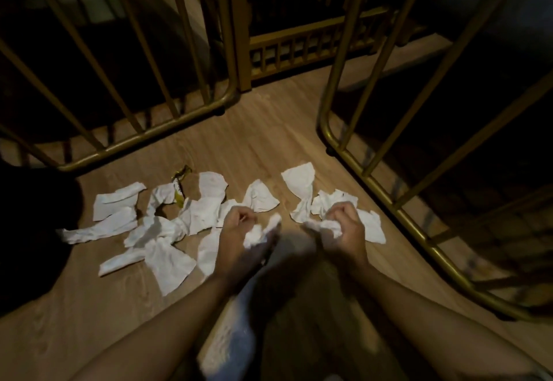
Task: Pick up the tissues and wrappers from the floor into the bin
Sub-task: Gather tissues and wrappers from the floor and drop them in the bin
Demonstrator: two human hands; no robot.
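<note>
My left hand (pixel 242 231) grips a crumpled white tissue wad (pixel 257 235). My right hand (pixel 344 228) clutches another white tissue scrap (pixel 324 226). A yellow foil wrapper (pixel 180 183) lies at eleven o'clock.

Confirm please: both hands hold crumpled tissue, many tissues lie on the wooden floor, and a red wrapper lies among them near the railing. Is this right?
One detail is wrong. The wrapper is yellow, not red, as the head view shows. The rest stands: left hand and right hand each hold crumpled tissue, with tissues on the wooden floor.

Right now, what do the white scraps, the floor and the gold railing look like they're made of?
White scraps: thin tissue paper, matte, crumpled and torn. Floor: wood or wood-look laminate, faint grain, low sheen. Gold railing: probably painted metal tubing, glossy highlights.
</note>
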